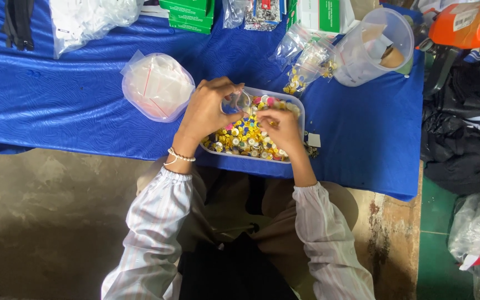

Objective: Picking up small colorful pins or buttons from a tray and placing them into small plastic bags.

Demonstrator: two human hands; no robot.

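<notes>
Sitting at the low table under a blue wavy-patterned cloth (pixel 56 94); left hand (pixel 206 108) pinching a small clear plastic zip bag (pixel 239 101) between fingertips, holding it just above the clear rectangular plastic tub (pixel 301 114); right hand (pixel 280 129) resting curled among the small round multicoloured buttons (pixel 240 139) inside that tub, grasp unclear; lying just left, a round clear container of empty bags (pixel 158 86).

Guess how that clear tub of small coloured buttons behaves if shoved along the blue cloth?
The tub is low and wide, so it likely slides rather than tips. Its thin clear wall may flex. The buttons lie loose and heaped near the rim, so a quick shove could spill some.
</notes>
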